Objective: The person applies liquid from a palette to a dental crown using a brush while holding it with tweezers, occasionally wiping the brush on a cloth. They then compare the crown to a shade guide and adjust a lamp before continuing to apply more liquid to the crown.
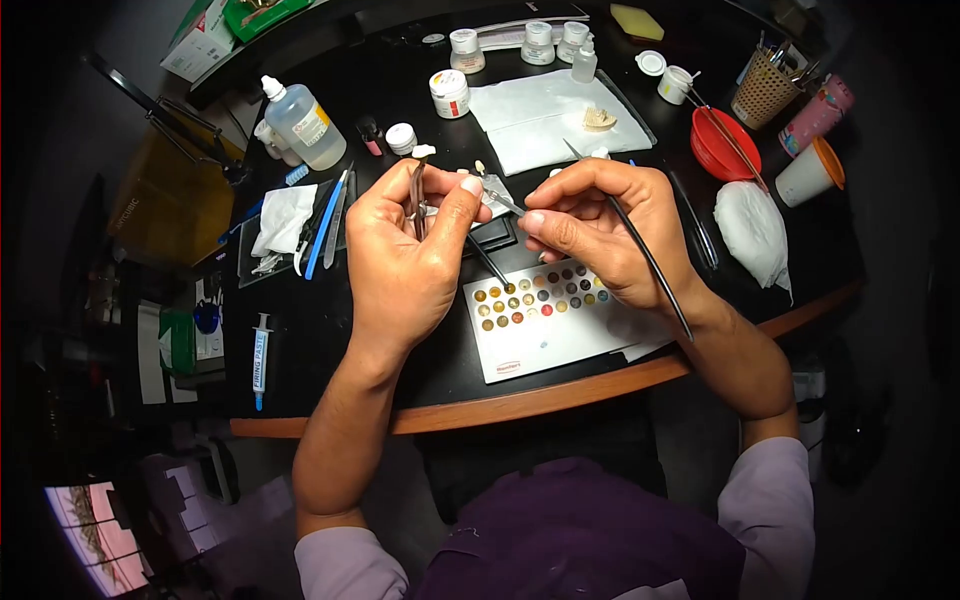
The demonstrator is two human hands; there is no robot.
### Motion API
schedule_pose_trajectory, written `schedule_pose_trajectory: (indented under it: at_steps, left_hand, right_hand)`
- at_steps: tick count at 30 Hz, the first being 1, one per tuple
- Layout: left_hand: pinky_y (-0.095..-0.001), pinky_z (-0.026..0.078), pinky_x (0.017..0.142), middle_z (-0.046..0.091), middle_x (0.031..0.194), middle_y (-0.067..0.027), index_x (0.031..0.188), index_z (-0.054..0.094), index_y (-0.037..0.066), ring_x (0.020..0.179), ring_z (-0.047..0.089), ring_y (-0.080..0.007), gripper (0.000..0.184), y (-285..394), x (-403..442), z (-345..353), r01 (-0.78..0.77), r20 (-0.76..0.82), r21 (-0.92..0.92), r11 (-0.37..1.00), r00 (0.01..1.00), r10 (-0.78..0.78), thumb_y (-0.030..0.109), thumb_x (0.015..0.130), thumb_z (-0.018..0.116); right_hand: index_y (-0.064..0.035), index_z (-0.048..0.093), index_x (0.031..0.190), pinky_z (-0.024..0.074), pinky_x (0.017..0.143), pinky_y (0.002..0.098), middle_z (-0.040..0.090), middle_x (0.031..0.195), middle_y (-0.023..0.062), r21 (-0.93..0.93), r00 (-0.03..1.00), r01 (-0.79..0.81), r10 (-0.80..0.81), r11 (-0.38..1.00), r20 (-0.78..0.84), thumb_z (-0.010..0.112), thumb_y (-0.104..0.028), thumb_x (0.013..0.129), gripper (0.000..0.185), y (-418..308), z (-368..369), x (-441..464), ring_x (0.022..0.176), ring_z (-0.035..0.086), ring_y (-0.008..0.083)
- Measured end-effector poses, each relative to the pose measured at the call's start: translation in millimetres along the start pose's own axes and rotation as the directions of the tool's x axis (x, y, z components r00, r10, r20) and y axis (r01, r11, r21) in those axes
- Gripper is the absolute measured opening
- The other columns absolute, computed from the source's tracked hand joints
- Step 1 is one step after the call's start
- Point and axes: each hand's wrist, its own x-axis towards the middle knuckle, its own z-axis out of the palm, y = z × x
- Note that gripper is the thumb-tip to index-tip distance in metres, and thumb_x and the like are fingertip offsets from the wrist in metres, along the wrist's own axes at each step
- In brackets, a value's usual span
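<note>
Purple clothing across your chest lies nearest, below the white palette of coloured wells on the bench. Your left hand, left of the palette, has its fingers closed on dark tweezers. Your right hand, over the palette's far-right part, narrowly pinches a slim greyish tool, with a dark-handled brush across it. Beyond the palette, a small tooth-shaped piece shows just past your left fingertips; whether they grip it, you cannot tell. Close two-handed work seems underway, calling for steady fingers and a light touch. A firing-paste syringe lies left of the palette.
</note>
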Motion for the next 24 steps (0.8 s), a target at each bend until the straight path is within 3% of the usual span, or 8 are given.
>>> schedule_pose_trajectory:
  at_steps: [1, 3, 6, 8, 10, 14, 19, 24]
  left_hand:
    - [-0.0184, 0.030, 0.049, 0.073, 0.085, -0.0062, 0.103, 0.070, 0.000, 0.055, 0.044, 0.0020, 0.012, -1, 1, -1, -0.006, 0.019, 0.045, 0.999, 1.000, 0.005, 0.012, 0.103, 0.073]
    - [-0.0190, 0.048, 0.066, 0.074, 0.085, -0.0083, 0.102, 0.072, -0.006, 0.075, 0.066, -0.0064, 0.012, -1, 2, 0, -0.019, 0.015, 0.060, 0.998, 1.000, 0.018, 0.006, 0.100, 0.072]
    - [-0.0187, 0.046, 0.065, 0.074, 0.084, -0.0074, 0.108, 0.073, -0.008, 0.075, 0.065, -0.0058, 0.019, 6, 7, -15, 0.036, -0.024, 0.111, 0.993, 0.999, -0.034, 0.008, 0.101, 0.064]
    - [-0.0194, 0.030, 0.051, 0.071, 0.083, -0.0049, 0.129, 0.069, -0.009, 0.056, 0.039, -0.0005, 0.037, 3, 14, -32, 0.010, -0.092, 0.219, 0.976, 0.996, 0.010, 0.014, 0.106, 0.052]
    - [-0.0191, 0.031, 0.052, 0.071, 0.084, -0.0054, 0.131, 0.067, -0.012, 0.057, 0.040, -0.0008, 0.039, 7, 21, -48, 0.008, -0.184, 0.167, 0.986, 0.983, 0.023, 0.013, 0.108, 0.049]
    - [-0.0191, 0.033, 0.055, 0.069, 0.086, -0.0042, 0.137, 0.064, -0.011, 0.060, 0.045, -0.0023, 0.037, 2, 29, -70, -0.087, -0.343, 0.107, 0.990, 0.932, 0.119, 0.013, 0.111, 0.051]
    - [-0.0192, 0.036, 0.056, 0.067, 0.088, -0.0032, 0.142, 0.060, -0.011, 0.066, 0.050, -0.0032, 0.039, 2, 32, -68, -0.151, -0.439, 0.085, 0.985, 0.882, 0.172, 0.013, 0.113, 0.050]
    - [-0.0185, 0.036, 0.056, 0.063, 0.086, -0.0007, 0.142, 0.061, -0.009, 0.066, 0.050, -0.0032, 0.038, 1, 33, -67, -0.143, -0.452, 0.087, 0.986, 0.876, 0.167, 0.013, 0.113, 0.050]
  right_hand:
    - [0.0060, 0.074, 0.105, 0.0584, 0.072, 0.0212, 0.077, 0.091, 0.0089, -0.031, 1.000, 0.002, -0.003, 1.000, -0.026, 0.077, 0.002, 0.094, 0.012, 1, 0, -1, 0.081, 0.073, 0.0089]
    - [0.0050, 0.075, 0.102, 0.0567, 0.072, 0.0202, 0.077, 0.090, 0.0077, -0.089, 0.997, 0.053, -0.057, 0.995, -0.051, 0.079, 0.001, 0.093, 0.011, 4, -8, -1, 0.080, 0.072, 0.0077]
    - [0.0027, 0.075, 0.098, 0.0547, 0.073, 0.0205, 0.075, 0.089, 0.0054, -0.173, 0.974, 0.155, -0.179, 0.973, -0.138, 0.078, 0.003, 0.091, 0.008, -6, -27, 4, 0.080, 0.070, 0.0065]
    - [0.0010, 0.074, 0.098, 0.0502, 0.068, 0.0204, 0.074, 0.086, 0.0035, -0.139, 0.928, 0.214, -0.246, 0.967, -0.280, 0.077, 0.003, 0.091, 0.008, -13, -48, 7, 0.075, 0.065, 0.0057]
    - [-0.0004, 0.074, 0.099, 0.0398, 0.062, 0.0193, 0.072, 0.083, 0.0026, -0.145, 0.852, 0.235, -0.275, 0.961, -0.445, 0.075, 0.001, 0.090, 0.009, -20, -74, 9, 0.068, 0.056, 0.0039]
    - [-0.0002, 0.074, 0.099, 0.0356, 0.059, 0.0201, 0.075, 0.086, 0.0069, -0.100, 0.713, 0.382, -0.362, 0.919, -0.601, 0.075, 0.001, 0.089, 0.009, -20, -104, 16, 0.067, 0.055, 0.0041]
    - [0.0002, 0.073, 0.097, 0.0374, 0.063, 0.0200, 0.078, 0.095, 0.0122, -0.073, 0.656, 0.426, -0.364, 0.902, -0.662, 0.076, 0.000, 0.090, 0.008, -21, -112, 17, 0.081, 0.070, 0.0101]
    - [-0.0005, 0.073, 0.096, 0.0388, 0.065, 0.0203, 0.078, 0.095, 0.0117, -0.082, 0.676, 0.416, -0.368, 0.906, -0.638, 0.076, 0.001, 0.090, 0.007, -21, -116, 15, 0.081, 0.069, 0.0093]
